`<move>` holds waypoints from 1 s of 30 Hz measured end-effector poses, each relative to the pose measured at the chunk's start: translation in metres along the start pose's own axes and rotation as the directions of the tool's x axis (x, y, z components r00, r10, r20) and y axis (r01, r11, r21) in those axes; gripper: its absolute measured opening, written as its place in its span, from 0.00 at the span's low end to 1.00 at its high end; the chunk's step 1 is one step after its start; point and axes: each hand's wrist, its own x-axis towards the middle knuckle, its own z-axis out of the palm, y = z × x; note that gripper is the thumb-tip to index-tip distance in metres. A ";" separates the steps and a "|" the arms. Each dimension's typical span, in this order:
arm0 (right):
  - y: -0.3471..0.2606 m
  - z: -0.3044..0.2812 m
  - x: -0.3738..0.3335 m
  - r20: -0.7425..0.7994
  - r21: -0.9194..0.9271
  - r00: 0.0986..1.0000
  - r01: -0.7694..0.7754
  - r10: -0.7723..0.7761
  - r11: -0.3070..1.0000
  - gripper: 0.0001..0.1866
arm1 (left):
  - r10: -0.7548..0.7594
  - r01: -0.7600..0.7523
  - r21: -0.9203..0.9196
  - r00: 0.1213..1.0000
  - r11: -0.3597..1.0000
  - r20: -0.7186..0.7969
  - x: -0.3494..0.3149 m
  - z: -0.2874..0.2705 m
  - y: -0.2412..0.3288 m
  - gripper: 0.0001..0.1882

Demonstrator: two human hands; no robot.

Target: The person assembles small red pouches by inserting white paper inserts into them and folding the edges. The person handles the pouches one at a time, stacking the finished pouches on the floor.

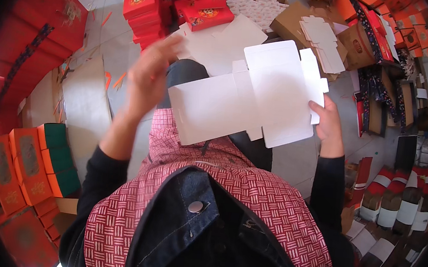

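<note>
My right hand (328, 117) grips the right edge of an unfolded white cardboard box blank (280, 99), thumb on top and fingers beneath. The blank lies open and tilted above my lap, its wide panel reaching left over my knee and its creased flaps spread out. My left hand (150, 72) is raised to the left of the blank, apart from it and smeared by motion, so its fingers cannot be read. Just beyond it lie more flat white blanks (218, 43), partly behind my left knee.
Red printed boxes (203, 15) are piled ahead of me. Large red boxes (53, 23) stand at the left, with orange and green boxes (57, 159) nearer. Brown cartons and flat blanks (323, 40) lie ahead right. Banded bundles (392, 199) sit at my right. Orange scraps (119, 81) litter the tiled floor.
</note>
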 end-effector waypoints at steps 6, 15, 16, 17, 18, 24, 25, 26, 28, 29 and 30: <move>0.022 -0.008 0.060 0.197 -0.091 0.969 -0.137 0.152 0.986 0.20 | 0.004 0.057 -0.097 0.845 0.994 0.534 -0.024 -0.007 -0.018 0.33; 0.022 0.034 0.096 0.257 -0.135 0.943 -0.181 0.211 0.974 0.23 | 0.076 -0.081 -0.024 0.735 0.996 0.674 0.004 0.001 -0.044 0.18; 0.026 0.031 0.098 0.261 -0.126 0.944 -0.173 0.201 0.977 0.23 | 0.072 -0.150 0.060 0.742 0.987 0.667 0.004 -0.002 -0.044 0.20; 0.030 0.028 0.100 0.263 -0.116 0.946 -0.166 0.191 0.979 0.23 | 0.070 -0.217 0.144 0.749 0.966 0.659 0.003 -0.005 -0.045 0.23; 0.030 0.031 0.100 0.249 -0.105 0.948 -0.178 0.199 0.979 0.24 | 0.068 -0.363 0.235 0.657 0.902 0.751 0.002 -0.012 -0.051 0.27; 0.031 0.035 0.110 0.283 -0.214 0.938 -0.141 0.200 0.967 0.22 | -0.029 0.324 -0.344 0.763 0.881 0.646 -0.012 0.003 -0.020 0.25; 0.031 0.035 0.112 0.290 -0.274 0.935 -0.122 0.203 0.954 0.22 | -0.075 0.384 -0.380 0.780 0.841 0.621 -0.011 0.008 -0.017 0.24; 0.031 0.033 0.112 0.274 -0.288 0.935 -0.142 0.224 0.947 0.22 | -0.105 0.355 -0.385 0.836 0.852 0.539 -0.007 0.014 -0.015 0.23; 0.014 0.037 0.106 0.249 -0.311 0.933 -0.175 0.258 0.934 0.21 | -0.113 0.219 -0.279 0.929 0.935 0.352 0.003 0.019 -0.019 0.23; 0.017 0.037 0.108 0.293 -0.295 0.926 -0.149 0.238 0.944 0.21 | -0.075 0.119 -0.159 0.964 0.980 0.254 0.006 0.020 -0.023 0.26; 0.021 0.030 0.109 0.319 -0.275 0.925 -0.119 0.207 0.954 0.21 | -0.058 0.098 -0.161 0.970 0.982 0.238 0.011 0.025 -0.013 0.28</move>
